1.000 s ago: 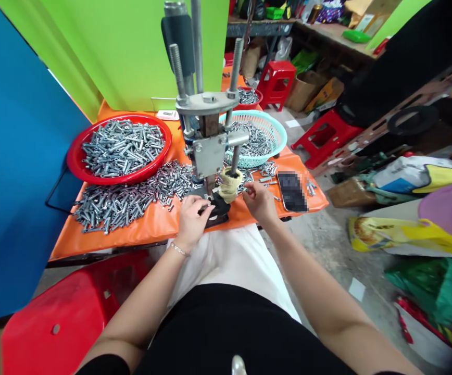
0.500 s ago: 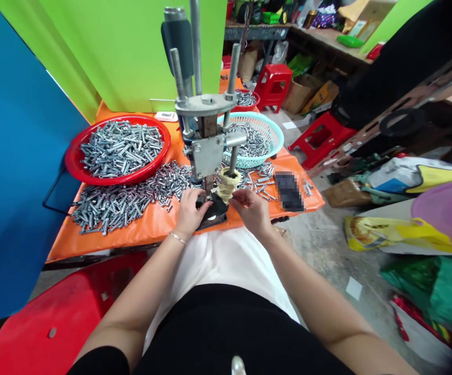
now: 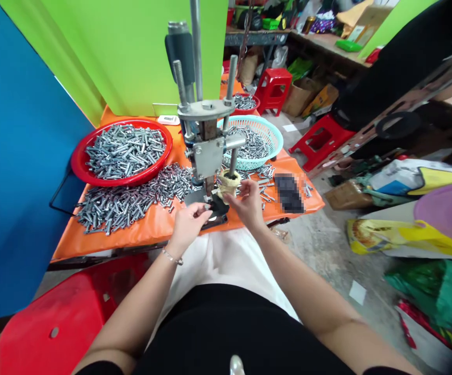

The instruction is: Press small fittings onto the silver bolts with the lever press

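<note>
A metal hand press (image 3: 207,156) stands at the table's front edge, with a pale cloth-wrapped lever handle (image 3: 229,181) hanging on its right side. My right hand (image 3: 249,205) is at this handle, thumb across its lower front and fingers bent along its right side. My left hand (image 3: 190,221) is just left of the press's dark base (image 3: 218,206), thumb and fingers pinched on a small grey metal piece that mostly hides between them. Loose metal bolts (image 3: 120,205) lie heaped on the orange table cover (image 3: 153,229) to the left.
A red basin (image 3: 78,159) of bolts sits at the left; a light blue basket (image 3: 275,136) of them stands behind the press. A blurred dark rectangular object (image 3: 289,192) lies at the right. Red stools (image 3: 275,86) stand beyond, and a red chair (image 3: 50,317) is at lower left.
My left hand has drawn back from the press base, down and left, fingers pinched. My right hand has moved up to the wrapped handle. The camera view has shifted slightly.
</note>
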Available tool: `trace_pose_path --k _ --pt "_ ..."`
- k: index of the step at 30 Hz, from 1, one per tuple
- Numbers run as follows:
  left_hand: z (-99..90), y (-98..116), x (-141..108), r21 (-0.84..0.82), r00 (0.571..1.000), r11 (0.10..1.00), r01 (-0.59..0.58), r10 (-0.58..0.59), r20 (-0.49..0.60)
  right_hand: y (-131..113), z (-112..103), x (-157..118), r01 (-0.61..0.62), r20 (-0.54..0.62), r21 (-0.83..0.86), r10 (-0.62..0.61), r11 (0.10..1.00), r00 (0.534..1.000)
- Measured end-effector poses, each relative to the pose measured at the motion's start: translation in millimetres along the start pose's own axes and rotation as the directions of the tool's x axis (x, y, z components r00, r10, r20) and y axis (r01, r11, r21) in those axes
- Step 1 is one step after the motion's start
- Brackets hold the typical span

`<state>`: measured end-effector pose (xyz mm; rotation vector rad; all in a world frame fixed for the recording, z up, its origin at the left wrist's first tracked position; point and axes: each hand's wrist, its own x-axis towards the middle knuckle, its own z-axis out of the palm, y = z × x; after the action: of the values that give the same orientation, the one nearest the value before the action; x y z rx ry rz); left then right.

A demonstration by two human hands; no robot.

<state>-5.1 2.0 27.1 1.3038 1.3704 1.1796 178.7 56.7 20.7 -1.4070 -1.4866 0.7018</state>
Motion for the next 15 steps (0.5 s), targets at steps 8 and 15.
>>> trace_pose_path --k 8,15 --pt "-8.2 5 32 -0.254 0.991 0.966 0.049 -0.080 -0.111 -3 -48 -21 -0.133 0.351 0.063 0.103 0.989 0.931" --pt "-2.4 6 41 -0.240 0.997 0.970 0.034 -0.049 -0.053 -132 -152 -49 -0.337 0.279 0.239 0.268 0.911 0.922"
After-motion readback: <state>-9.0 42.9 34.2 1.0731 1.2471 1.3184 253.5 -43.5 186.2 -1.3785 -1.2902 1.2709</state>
